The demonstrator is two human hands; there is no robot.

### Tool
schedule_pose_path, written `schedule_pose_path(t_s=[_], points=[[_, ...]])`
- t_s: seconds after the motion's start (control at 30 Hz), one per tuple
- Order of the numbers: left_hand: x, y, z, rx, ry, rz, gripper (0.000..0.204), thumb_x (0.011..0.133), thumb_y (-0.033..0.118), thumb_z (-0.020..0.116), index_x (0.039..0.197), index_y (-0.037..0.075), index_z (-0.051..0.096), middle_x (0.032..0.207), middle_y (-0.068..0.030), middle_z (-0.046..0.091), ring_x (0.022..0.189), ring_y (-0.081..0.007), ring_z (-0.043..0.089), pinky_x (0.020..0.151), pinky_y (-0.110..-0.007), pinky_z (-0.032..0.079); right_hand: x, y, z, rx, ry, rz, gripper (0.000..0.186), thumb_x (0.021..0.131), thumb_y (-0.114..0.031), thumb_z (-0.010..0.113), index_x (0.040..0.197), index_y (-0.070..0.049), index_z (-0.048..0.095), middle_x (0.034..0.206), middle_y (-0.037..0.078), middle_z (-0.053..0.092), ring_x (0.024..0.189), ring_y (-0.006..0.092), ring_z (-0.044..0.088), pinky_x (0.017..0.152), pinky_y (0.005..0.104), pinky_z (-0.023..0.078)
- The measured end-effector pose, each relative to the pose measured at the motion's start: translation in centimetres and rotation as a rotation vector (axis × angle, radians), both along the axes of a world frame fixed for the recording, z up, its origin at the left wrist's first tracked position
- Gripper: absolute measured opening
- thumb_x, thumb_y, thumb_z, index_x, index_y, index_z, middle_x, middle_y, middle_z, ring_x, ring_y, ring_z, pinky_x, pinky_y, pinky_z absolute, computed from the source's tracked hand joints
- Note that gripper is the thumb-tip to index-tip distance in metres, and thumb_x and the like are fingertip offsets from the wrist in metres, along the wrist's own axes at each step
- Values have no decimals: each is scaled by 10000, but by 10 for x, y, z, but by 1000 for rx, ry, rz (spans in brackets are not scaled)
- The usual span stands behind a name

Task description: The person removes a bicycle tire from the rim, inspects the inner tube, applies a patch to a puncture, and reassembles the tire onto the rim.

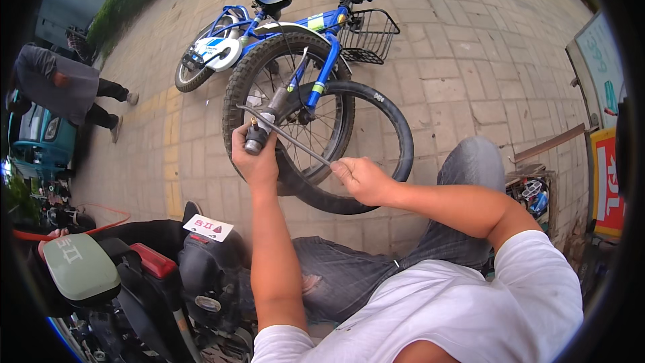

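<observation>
My left hand is closed around a grey metal cylinder with a dark lower end and a small brass-coloured piece at its side. My right hand grips one end of a thin metal rod, which slants across the cylinder to a bent far end. A black inner tube loops below and right of my hands, in front of the wheel; where it meets the cylinder I cannot make out. Just beyond, a blue bicycle stands with its knobbly tyre close to my left hand.
A black wire basket hangs under the handlebar. At the lower left is a parked scooter with a grey-green box. A wooden crate of small items stands right, near a red and yellow sign. Another person is at the left.
</observation>
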State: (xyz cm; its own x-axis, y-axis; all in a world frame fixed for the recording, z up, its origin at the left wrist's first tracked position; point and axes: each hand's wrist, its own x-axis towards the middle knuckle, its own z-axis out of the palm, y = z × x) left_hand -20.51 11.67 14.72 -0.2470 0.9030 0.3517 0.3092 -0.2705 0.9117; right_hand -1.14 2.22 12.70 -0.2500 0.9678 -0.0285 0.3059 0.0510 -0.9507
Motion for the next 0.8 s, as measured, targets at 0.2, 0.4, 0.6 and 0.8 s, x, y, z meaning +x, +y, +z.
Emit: schedule_pose_path(t_s=[0.2, 0.4, 0.6, 0.8], points=[[2, -2, 3, 49, 92, -82, 717, 706, -98, 754, 1358, -5, 470, 1050, -117, 671, 1051, -201, 636, 919, -294, 475, 33, 11, 27, -86, 127, -7, 487, 1023, -381, 444, 783, 28, 555, 655, 214, 554, 598, 370, 513, 609, 438, 438], [3, 0, 13, 58, 242, -122, 972, 713, -57, 745, 1519, -9, 205, 1112, -136, 695, 1109, -256, 629, 1025, -352, 423, 59, 21, 55, -27, 106, -37, 478, 1026, -381, 448, 789, 11, 584, 636, 137, 549, 604, 258, 513, 600, 380, 437], [-4, -5, 6, 17, 215, -164, 1021, 697, -76, 731, 1531, -4, 146, 1095, -117, 698, 1140, -253, 614, 1078, -376, 383, 73, 30, 67, -8, 191, -115, 511, 1027, -407, 432, 777, 8, 594, 626, 139, 563, 599, 262, 551, 607, 407, 441], [-10, -2, 8, 31, 248, -141, 1039, 720, -56, 765, 1535, -7, 122, 1130, -132, 686, 1198, -280, 570, 1084, -363, 364, 83, 36, 78, -32, -123, 16, 500, 1027, -392, 434, 780, 13, 595, 657, 134, 578, 624, 274, 556, 610, 419, 436]])
